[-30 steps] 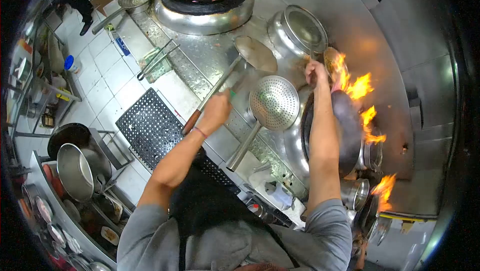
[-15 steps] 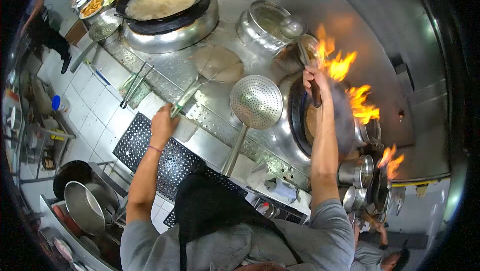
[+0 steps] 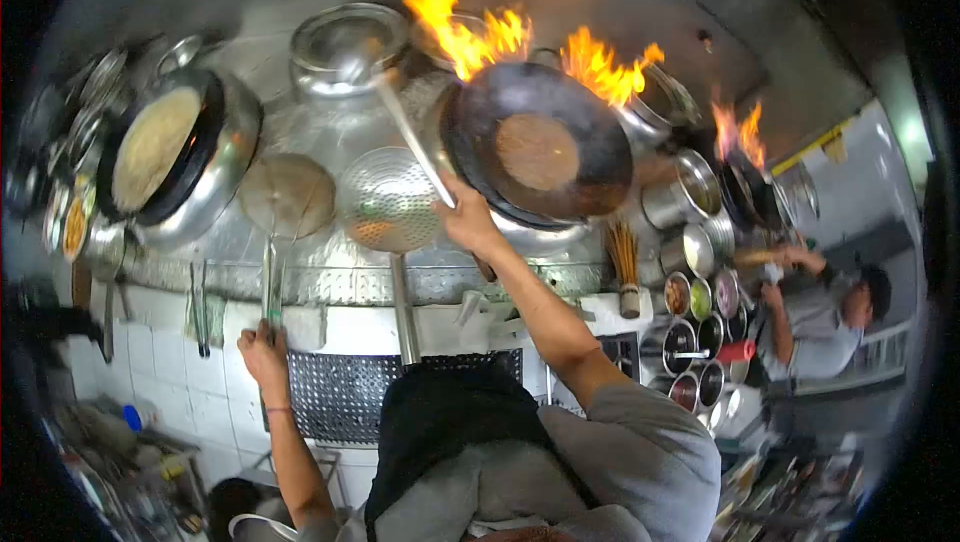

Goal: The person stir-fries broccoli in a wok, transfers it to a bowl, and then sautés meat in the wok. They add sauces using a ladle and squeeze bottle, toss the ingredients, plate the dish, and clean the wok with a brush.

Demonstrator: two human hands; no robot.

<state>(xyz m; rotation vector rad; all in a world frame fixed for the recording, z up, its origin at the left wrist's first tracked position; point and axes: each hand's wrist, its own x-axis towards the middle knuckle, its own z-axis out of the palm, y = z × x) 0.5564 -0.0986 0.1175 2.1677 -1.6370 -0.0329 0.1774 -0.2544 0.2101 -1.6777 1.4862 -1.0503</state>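
My right hand is wrapped round the handle of a ladle, whose bowl is blurred near the metal pot. My left hand grips the handle of a round mesh strainer lying on the steel stovetop. Between my hands a perforated skimmer rests with its handle toward me. Beyond my right hand, a dark wok with brown contents sits tilted on its burner, with flames behind it.
A wok of pale liquid stands at the left. Flames rise along the back right. A bamboo brush, a steel pot and several condiment containers are at the right. A co-worker stands beyond them.
The view has swung right, showing more of the dark wok, the condiments and the co-worker. The ladle in my right hand now slants left toward the pot. My left hand keeps its hold.
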